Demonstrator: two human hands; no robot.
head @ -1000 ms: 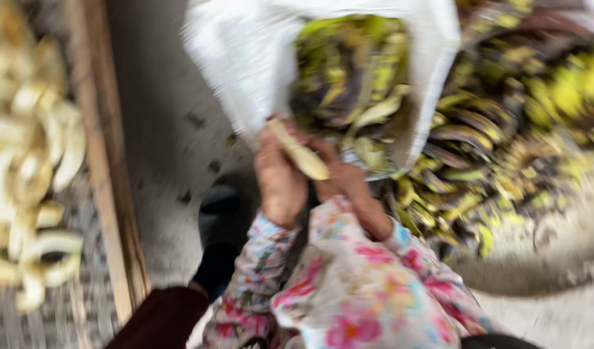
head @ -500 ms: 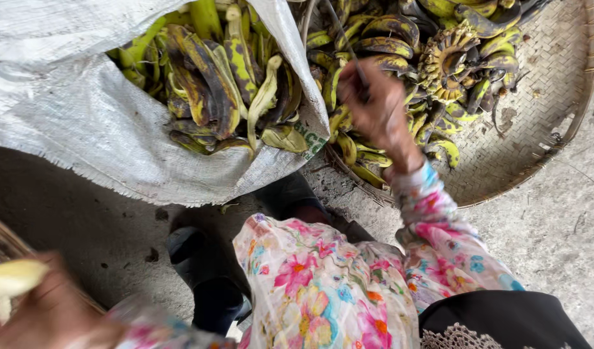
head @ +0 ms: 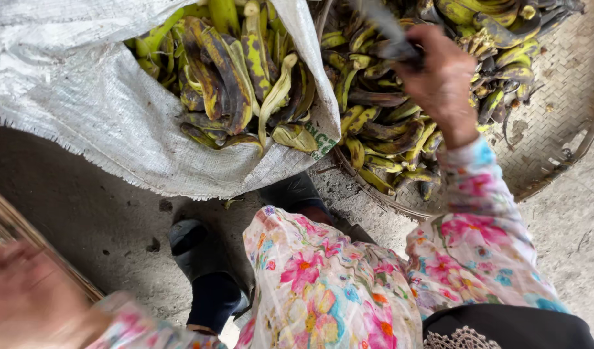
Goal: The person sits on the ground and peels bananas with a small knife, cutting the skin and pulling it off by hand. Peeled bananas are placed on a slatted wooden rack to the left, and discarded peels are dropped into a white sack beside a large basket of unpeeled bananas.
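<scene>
Blurred at the near corner, the left hand (head: 25, 300) shows no readable grip, its peeled banana of a moment ago gone from sight. Farther off, the right hand (head: 439, 77) stays clenched on a knife (head: 384, 29) above blackened bananas (head: 381, 129) in the woven basket (head: 555, 129).

Rural yard: concrete floor (head: 83, 213), banana sack (head: 103, 123)

Green-yellow, black-blotched bananas (head: 238, 71) in a white sack (head: 83, 103) (pink-and-blue floral sleeve (head: 478, 220) nearby)

The left hand (head: 25, 300) is a blur, its fingers cut off by the frame edge
</scene>
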